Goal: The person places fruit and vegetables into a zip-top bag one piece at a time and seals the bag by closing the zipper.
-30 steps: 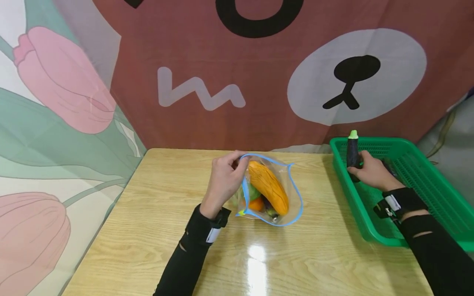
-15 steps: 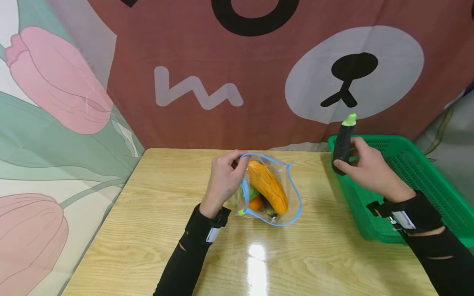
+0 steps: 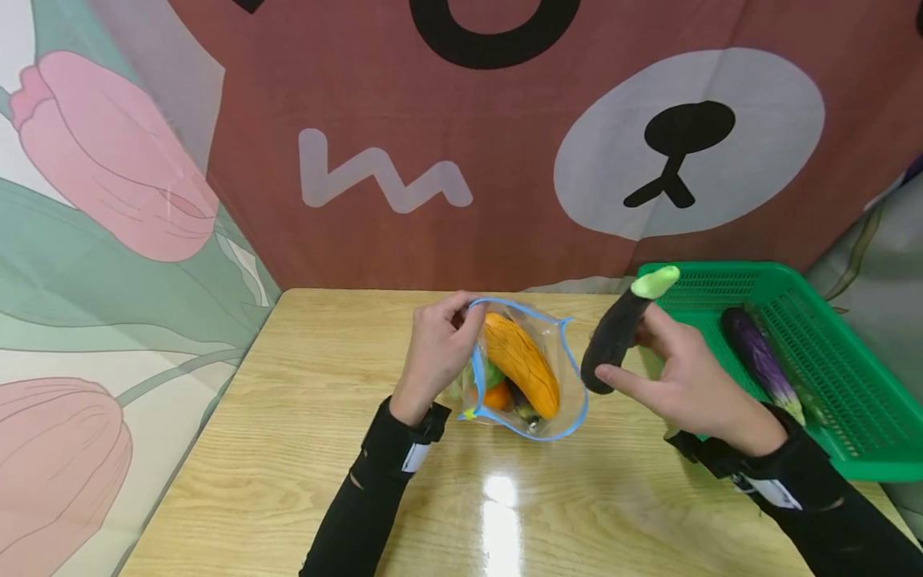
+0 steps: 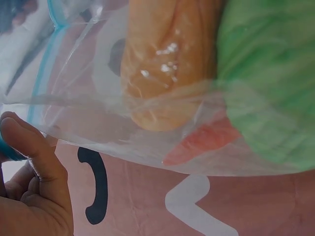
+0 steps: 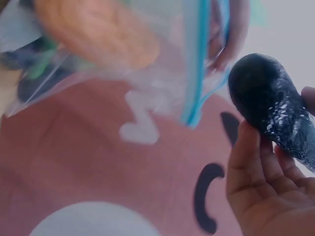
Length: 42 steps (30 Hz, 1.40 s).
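Note:
A clear zip bag with a blue-edged mouth stands on the table, its opening facing up. My left hand pinches the bag's left rim. Inside are a long orange-yellow vegetable, a green round one, an orange piece and something dark beneath. My right hand grips a dark eggplant with a light green stem end, tilted, its blunt dark end right at the bag's right rim. In the right wrist view the eggplant looks glossy, with fingers under it.
On the right a green plastic basket holds a purple eggplant and another item beside it. The wooden table runs up to a brown printed cloth at the back. A floral cloth hangs on the left.
My right hand has lifted the dark eggplant out of the green basket and carried it left to the bag's rim, tilting it. My left hand has stayed on the bag.

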Motion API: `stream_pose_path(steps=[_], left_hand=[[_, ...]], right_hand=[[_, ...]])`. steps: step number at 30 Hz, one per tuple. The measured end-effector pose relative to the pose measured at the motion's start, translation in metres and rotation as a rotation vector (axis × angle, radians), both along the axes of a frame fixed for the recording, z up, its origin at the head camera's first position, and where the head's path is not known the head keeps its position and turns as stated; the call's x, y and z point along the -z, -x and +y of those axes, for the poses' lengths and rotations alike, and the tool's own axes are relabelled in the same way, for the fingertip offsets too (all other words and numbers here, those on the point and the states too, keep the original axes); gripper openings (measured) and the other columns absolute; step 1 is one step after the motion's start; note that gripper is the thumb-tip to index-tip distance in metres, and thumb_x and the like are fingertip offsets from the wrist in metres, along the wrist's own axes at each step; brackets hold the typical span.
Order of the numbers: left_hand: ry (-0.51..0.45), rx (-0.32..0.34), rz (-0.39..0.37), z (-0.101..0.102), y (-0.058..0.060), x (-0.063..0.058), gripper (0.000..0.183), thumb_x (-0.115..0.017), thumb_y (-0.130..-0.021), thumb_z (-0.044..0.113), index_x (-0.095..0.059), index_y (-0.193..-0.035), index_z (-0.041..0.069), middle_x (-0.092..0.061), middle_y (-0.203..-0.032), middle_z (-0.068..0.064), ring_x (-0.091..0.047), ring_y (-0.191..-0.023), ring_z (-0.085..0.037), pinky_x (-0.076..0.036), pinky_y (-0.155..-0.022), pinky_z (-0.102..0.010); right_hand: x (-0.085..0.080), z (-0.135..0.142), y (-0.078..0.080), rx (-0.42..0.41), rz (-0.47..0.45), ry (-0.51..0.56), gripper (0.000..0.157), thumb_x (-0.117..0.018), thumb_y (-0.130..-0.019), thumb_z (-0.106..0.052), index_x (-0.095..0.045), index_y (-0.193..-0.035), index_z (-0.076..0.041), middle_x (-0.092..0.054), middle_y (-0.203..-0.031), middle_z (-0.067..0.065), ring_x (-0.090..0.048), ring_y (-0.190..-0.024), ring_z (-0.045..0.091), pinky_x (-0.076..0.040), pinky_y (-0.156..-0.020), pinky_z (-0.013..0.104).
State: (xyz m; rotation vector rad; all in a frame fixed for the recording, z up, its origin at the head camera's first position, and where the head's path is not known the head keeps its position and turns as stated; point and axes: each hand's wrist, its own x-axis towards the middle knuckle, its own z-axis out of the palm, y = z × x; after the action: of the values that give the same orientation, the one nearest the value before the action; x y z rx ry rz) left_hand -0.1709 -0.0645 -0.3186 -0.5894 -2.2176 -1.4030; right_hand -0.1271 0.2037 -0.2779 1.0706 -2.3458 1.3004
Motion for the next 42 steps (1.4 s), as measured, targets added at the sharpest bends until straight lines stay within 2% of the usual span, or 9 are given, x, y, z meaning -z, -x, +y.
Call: stream_pose_path(steps=[4, 8, 14, 17, 22, 25, 28, 35, 42], left_hand=[[-0.002, 0.004, -0.001, 0.002, 0.0, -0.001, 0.014, -0.057, -0.094, 0.012, -0.07, -0.089, 0.007, -0.045, -0.058, 0.002, -0.037, -0.045, -0.009, -0.032, -0.046, -0.025], [-0.014, 0.012, -0.028, 0.002, -0.001, -0.001, 0.014, -0.057, -0.094, 0.012, -0.07, -0.089, 0.008, -0.044, -0.057, 0.002, -0.037, -0.044, -0.01, -0.031, -0.045, -0.025], [-0.031, 0.013, -0.053, 0.001, -0.002, -0.003, 0.015, -0.058, -0.094, 0.013, -0.07, -0.089, 0.008, -0.044, -0.055, 0.002, -0.038, -0.043, -0.01, -0.032, -0.043, -0.024], [-0.031, 0.005, -0.039, 0.001, -0.002, -0.004, 0.015, -0.058, -0.094, 0.013, -0.071, -0.09, 0.006, -0.043, -0.054, 0.002, -0.037, -0.043, -0.01, -0.032, -0.044, -0.025], [-0.013, 0.002, -0.026, 0.0, -0.003, -0.005, 0.016, -0.057, -0.095, 0.014, -0.072, -0.092, 0.007, -0.044, -0.054, 0.002, -0.038, -0.042, -0.009, -0.032, -0.043, -0.025], [-0.003, 0.004, -0.034, -0.001, -0.004, -0.006, 0.016, -0.057, -0.095, 0.015, -0.071, -0.093, 0.008, -0.046, -0.055, 0.003, -0.04, -0.043, -0.009, -0.033, -0.043, -0.026], [-0.006, 0.01, -0.049, -0.001, -0.005, -0.007, 0.017, -0.056, -0.096, 0.016, -0.071, -0.094, 0.008, -0.047, -0.055, 0.003, -0.04, -0.043, -0.01, -0.033, -0.044, -0.026], [-0.022, 0.003, -0.056, -0.001, -0.006, -0.009, 0.019, -0.055, -0.096, 0.015, -0.071, -0.094, 0.007, -0.044, -0.056, 0.001, -0.036, -0.045, -0.012, -0.03, -0.046, -0.026], [-0.034, -0.013, -0.062, -0.001, -0.007, -0.01, 0.017, -0.055, -0.096, 0.015, -0.071, -0.094, 0.008, -0.046, -0.056, 0.002, -0.037, -0.044, -0.012, -0.029, -0.044, -0.026]], right_hand=[[-0.003, -0.014, -0.009, -0.033, -0.001, 0.019, 0.048, -0.076, -0.069, 0.013, -0.056, -0.109, -0.005, -0.062, -0.102, -0.002, -0.062, -0.09, 0.01, -0.049, -0.08, 0.021], [0.0, -0.029, -0.013, -0.05, 0.0, -0.063, 0.045, -0.079, -0.072, 0.003, -0.057, -0.11, -0.008, -0.059, -0.104, -0.004, -0.061, -0.089, 0.009, -0.051, -0.076, 0.025], [0.013, -0.055, -0.011, -0.086, 0.13, -0.293, 0.051, -0.083, -0.072, -0.009, -0.048, -0.109, -0.003, -0.058, -0.093, -0.001, -0.061, -0.076, 0.01, -0.052, -0.065, 0.025], [0.019, -0.065, -0.01, -0.03, 0.18, -0.432, 0.051, -0.082, -0.074, -0.016, -0.046, -0.106, -0.001, -0.056, -0.085, 0.001, -0.059, -0.067, 0.013, -0.05, -0.059, 0.025], [0.024, -0.074, -0.008, 0.037, 0.225, -0.571, 0.054, -0.079, -0.078, -0.022, -0.045, -0.111, 0.005, -0.055, -0.083, 0.005, -0.052, -0.064, 0.015, -0.046, -0.054, 0.027], [0.026, -0.076, -0.006, 0.053, 0.202, -0.618, 0.059, -0.077, -0.08, -0.022, -0.043, -0.119, 0.006, -0.059, -0.089, 0.01, -0.055, -0.069, 0.017, -0.048, -0.057, 0.03], [0.029, -0.076, -0.003, 0.061, 0.169, -0.656, 0.059, -0.077, -0.08, -0.02, -0.042, -0.119, 0.006, -0.059, -0.089, 0.01, -0.057, -0.071, 0.018, -0.048, -0.059, 0.031], [0.036, -0.077, 0.002, 0.052, 0.146, -0.74, 0.045, -0.079, -0.076, -0.015, -0.045, -0.099, 0.003, -0.052, -0.075, 0.004, -0.055, -0.056, 0.018, -0.044, -0.05, 0.03], [0.036, -0.076, 0.005, 0.097, 0.093, -0.815, 0.038, -0.08, -0.074, -0.012, -0.049, -0.091, 0.002, -0.051, -0.068, 0.004, -0.055, -0.055, 0.02, -0.044, -0.047, 0.031]])
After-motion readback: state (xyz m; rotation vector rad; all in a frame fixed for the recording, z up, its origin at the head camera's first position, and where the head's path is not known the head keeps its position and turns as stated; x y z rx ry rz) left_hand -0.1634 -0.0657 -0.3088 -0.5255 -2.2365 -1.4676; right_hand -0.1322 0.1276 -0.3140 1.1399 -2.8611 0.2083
